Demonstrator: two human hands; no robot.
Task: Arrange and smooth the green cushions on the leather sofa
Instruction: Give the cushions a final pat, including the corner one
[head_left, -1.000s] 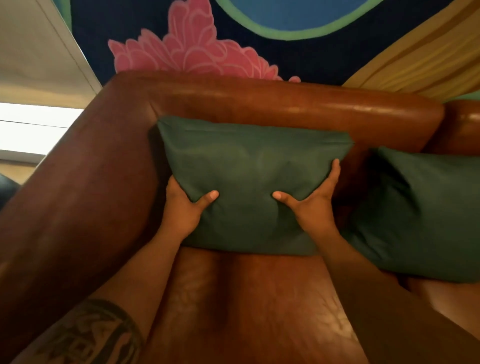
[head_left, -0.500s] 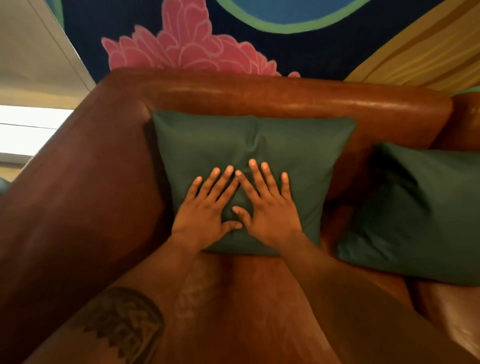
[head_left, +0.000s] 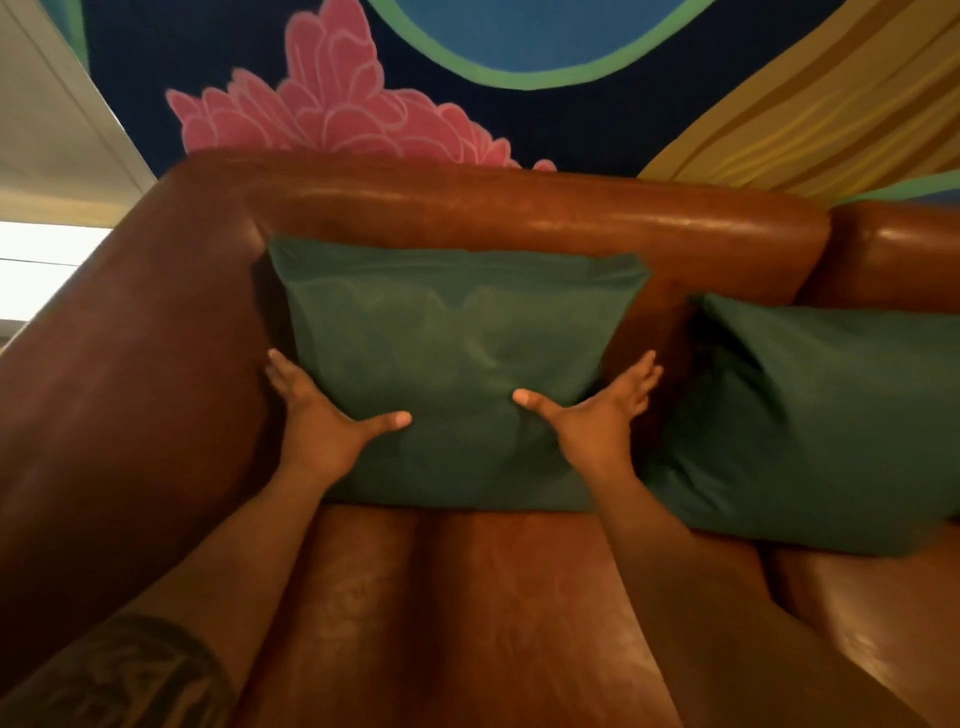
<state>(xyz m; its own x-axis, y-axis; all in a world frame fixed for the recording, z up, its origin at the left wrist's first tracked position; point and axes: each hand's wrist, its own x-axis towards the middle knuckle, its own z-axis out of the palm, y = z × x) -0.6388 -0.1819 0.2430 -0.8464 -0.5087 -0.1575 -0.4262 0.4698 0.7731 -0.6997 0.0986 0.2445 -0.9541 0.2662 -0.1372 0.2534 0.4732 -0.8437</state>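
A dark green cushion (head_left: 447, 353) stands upright against the backrest of the brown leather sofa (head_left: 519, 208), in its left corner. My left hand (head_left: 322, 431) clasps the cushion's lower left side, thumb across the front, fingers along the edge. My right hand (head_left: 597, 426) mirrors it on the lower right side. A second green cushion (head_left: 831, 415) leans on the backrest to the right, tilted and a little creased, close to my right hand but not touching it.
The sofa's wide left armrest (head_left: 130, 389) rises right beside my left hand. Bare leather seat (head_left: 493, 597) lies below the cushions. Behind the sofa is a painted wall with a pink flower (head_left: 332, 104).
Half a second ago both hands lay flat together on the cushion's front. They have slid apart to its left and right sides, and the centre crease at its top is gone.
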